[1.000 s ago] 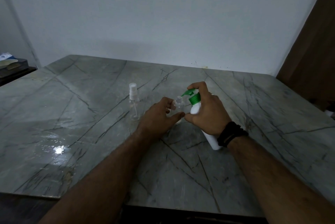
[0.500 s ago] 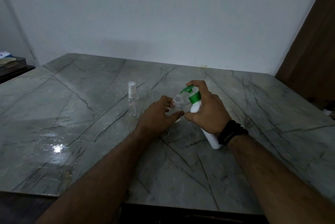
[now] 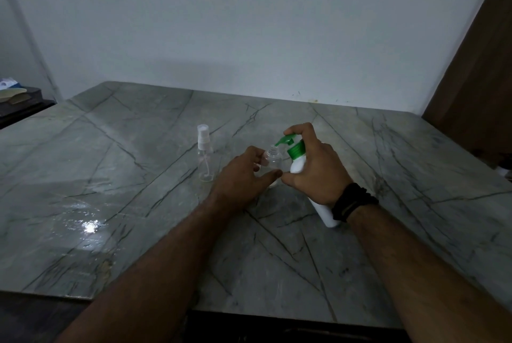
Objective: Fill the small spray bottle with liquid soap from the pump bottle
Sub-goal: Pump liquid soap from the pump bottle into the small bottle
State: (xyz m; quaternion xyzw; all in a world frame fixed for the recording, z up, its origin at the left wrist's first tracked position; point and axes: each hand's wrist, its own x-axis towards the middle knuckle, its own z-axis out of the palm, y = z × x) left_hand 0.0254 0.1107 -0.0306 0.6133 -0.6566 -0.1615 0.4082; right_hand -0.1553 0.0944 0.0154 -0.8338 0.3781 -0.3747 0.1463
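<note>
The small spray bottle point(image 3: 272, 161), uncapped, is standing mid-table point(image 3: 138, 204), the left hand point(image 3: 243, 179) pinching it steady. The right hand point(image 3: 313, 168) is gripping the tilted pump bottle point(image 3: 297, 165); ideally its nozzle point(image 3: 279, 141) is staying centred over the open neck while pumping slowly.

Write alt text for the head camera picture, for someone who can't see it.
A person's right hand tilts a white pump bottle with a green pump so its nozzle sits over the open neck of a small clear bottle, which the left hand grips on a grey marble table. A capped clear spray bottle stands to the left.
</note>
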